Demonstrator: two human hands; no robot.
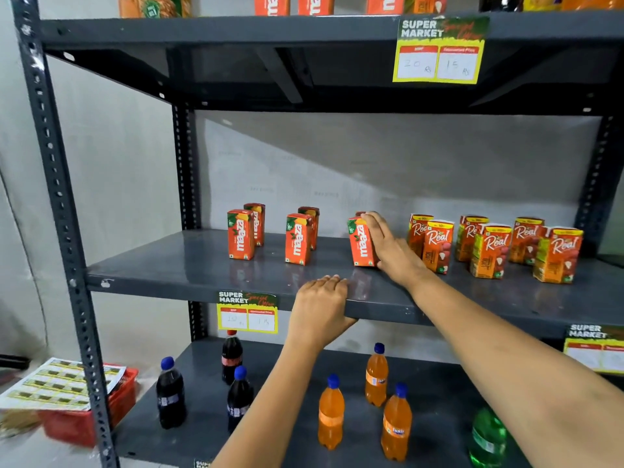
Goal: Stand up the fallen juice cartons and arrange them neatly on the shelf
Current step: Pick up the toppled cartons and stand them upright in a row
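Note:
On the middle shelf (pixel 189 268) stand red Maaza juice cartons in pairs, one behind the other: a left pair (pixel 241 234), a middle pair (pixel 297 239) and a right front carton (pixel 359 244) that tilts slightly. My right hand (pixel 388 246) lies against that carton's right side, fingers over its top, hiding the carton behind it. Orange Real cartons (pixel 489 251) stand upright in two staggered rows to the right. My left hand (pixel 320 307) grips the shelf's front edge, thumb underneath.
Cola bottles (pixel 170 393) and orange soda bottles (pixel 331 413) stand on the lower shelf, with a green bottle (pixel 486 437) at the right. Price labels (pixel 247 312) hang from shelf edges. A red basket (pixel 91 413) with printed sheets sits on the floor at left. More cartons line the top shelf.

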